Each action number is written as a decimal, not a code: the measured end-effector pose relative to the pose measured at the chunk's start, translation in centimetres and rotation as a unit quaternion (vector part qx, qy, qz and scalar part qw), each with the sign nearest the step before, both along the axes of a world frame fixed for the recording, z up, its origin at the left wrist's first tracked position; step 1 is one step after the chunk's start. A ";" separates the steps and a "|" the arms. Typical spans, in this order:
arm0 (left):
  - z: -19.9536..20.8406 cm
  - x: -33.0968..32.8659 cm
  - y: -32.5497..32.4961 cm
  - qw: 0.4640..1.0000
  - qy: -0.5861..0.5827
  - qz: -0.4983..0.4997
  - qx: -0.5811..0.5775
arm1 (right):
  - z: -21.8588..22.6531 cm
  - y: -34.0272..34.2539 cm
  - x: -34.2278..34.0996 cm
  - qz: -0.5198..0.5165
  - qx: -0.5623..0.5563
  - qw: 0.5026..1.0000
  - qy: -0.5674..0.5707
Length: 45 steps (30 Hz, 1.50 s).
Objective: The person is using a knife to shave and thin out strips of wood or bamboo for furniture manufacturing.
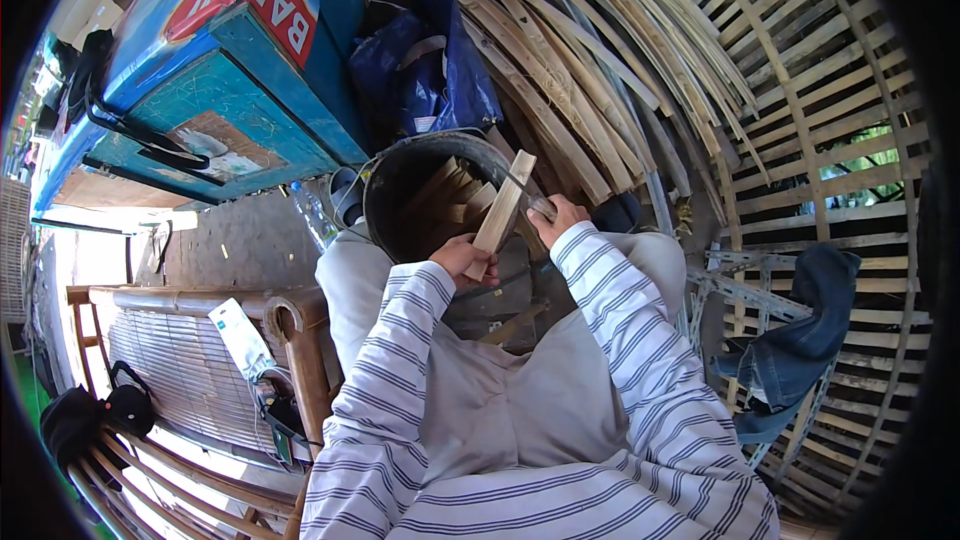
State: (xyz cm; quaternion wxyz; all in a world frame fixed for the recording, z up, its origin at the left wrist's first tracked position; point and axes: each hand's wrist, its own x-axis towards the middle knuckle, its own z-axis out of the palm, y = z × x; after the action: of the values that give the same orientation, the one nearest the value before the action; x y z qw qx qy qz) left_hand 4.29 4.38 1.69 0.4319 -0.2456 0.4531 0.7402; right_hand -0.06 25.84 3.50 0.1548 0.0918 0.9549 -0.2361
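My left hand [465,260] is closed round the lower end of a short, flat piece of pale wood [505,202], which tilts up and away to the right. In my right hand [558,221] is the handle of a knife [537,201]; its blade lies against or close to the wood's right edge, and I cannot tell whether it cuts in. Just beyond my hands stands a dark round bucket [385,185] with several wood pieces [440,190] inside. The held wood reaches over the bucket's near right rim.
Long wooden strips [560,70] lie piled at the far right, beside a slatted bamboo wall [800,70]. A blue plastic bag [425,70] sits behind the bucket. A blue cabinet [250,100] stands far left, a bamboo bench [180,330] nearer left. Jeans [800,340] hang at right.
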 end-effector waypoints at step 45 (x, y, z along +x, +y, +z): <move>-0.5 -2.8 0.3 0.993 -0.012 0.080 -0.090 | 3.8 -3.6 0.8 0.220 0.063 0.972 -0.056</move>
State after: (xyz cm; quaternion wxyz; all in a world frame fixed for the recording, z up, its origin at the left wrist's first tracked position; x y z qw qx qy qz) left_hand 1.51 4.72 1.23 0.3530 -0.3274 0.4920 0.7254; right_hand 0.73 22.23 7.26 0.2504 -0.0981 0.9543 -0.1302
